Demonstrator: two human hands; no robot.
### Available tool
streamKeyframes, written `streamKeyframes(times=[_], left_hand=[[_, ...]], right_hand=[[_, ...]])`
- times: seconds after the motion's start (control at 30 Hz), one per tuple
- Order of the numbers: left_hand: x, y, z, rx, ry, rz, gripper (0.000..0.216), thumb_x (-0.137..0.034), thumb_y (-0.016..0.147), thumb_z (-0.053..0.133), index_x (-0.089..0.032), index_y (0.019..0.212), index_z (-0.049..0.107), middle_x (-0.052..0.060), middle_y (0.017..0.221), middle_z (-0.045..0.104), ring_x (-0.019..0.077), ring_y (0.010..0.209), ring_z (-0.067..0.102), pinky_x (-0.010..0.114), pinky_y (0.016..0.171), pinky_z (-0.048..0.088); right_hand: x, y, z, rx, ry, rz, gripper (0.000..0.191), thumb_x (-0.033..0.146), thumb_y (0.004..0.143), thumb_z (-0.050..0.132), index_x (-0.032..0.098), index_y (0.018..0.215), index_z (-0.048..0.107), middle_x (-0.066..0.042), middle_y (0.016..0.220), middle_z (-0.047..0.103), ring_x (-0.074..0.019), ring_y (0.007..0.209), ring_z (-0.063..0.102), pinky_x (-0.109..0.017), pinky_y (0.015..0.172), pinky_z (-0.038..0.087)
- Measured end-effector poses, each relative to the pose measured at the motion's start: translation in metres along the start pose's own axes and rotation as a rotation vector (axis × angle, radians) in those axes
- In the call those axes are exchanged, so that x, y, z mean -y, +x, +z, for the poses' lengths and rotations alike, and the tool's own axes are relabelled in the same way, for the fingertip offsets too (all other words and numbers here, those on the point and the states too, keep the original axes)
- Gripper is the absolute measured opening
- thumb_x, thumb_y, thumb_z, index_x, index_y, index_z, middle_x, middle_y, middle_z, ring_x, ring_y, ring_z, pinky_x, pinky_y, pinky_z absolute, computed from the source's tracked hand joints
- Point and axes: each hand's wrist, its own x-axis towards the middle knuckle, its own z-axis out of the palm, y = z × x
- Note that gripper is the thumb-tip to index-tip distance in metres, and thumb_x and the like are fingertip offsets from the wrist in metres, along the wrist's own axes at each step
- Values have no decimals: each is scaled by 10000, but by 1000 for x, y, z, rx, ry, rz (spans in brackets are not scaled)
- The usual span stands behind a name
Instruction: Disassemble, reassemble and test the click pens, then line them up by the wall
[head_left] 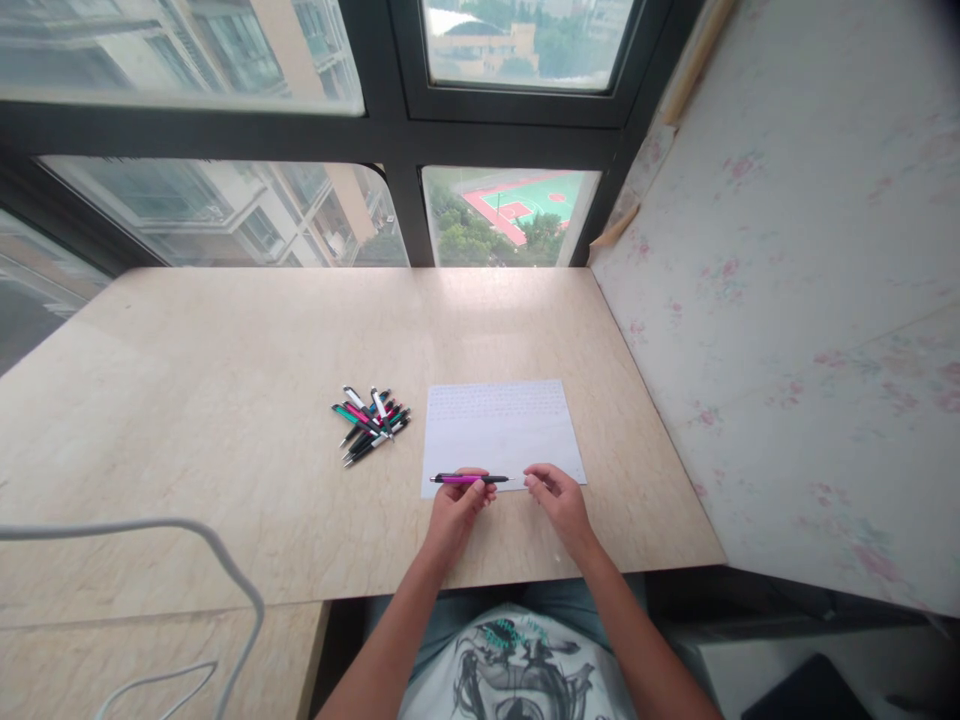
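Observation:
My left hand (457,510) grips a purple and black pen (465,479), held level over the lower edge of a white sheet of paper (502,440). A thin pale tip sticks out of the pen's right end. Just to the right of that tip, my right hand (559,505) has its thumb and fingertips pinched close together, a small gap from the pen. Whatever lies between those fingertips is too small to make out. Rows of faint handwriting run across the upper part of the sheet.
A loose pile of several pens (371,425) lies left of the paper on the pale marbled tabletop (225,400). A grey cable (187,525) loops at the lower left. Dark-framed windows (397,140) stand behind, and a floral-papered wall (787,300) borders the right.

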Motion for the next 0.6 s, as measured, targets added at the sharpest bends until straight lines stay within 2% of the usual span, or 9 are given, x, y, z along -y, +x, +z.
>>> streamKeyframes(times=[0.2, 0.33, 0.6], left_hand=[[-2, -1, 0, 12, -30, -4, 289, -295, 734, 749, -134, 954, 652, 65, 761, 705, 144, 689, 638, 254, 665, 476], [-4, -2, 1, 16, -49, -1, 298, -275, 726, 756, -155, 974, 645, 52, 772, 706, 135, 692, 631, 241, 660, 468], [-4, -2, 1, 8, -26, 6, 306, -313, 724, 754, -159, 964, 643, 51, 758, 696, 150, 685, 638, 257, 646, 475]], right_hand=[[-2, 12, -17, -137, -226, -72, 247, 413, 819, 584, 177, 846, 652, -77, 822, 675, -213, 771, 614, -309, 661, 498], [-2, 19, -28, -179, -315, -92, 241, 403, 819, 568, 179, 858, 650, -83, 822, 680, -218, 758, 622, -322, 657, 503], [0, 37, -27, -126, -503, -207, 176, 303, 809, 529, 189, 847, 658, -77, 824, 681, -205, 724, 618, -326, 649, 497]])
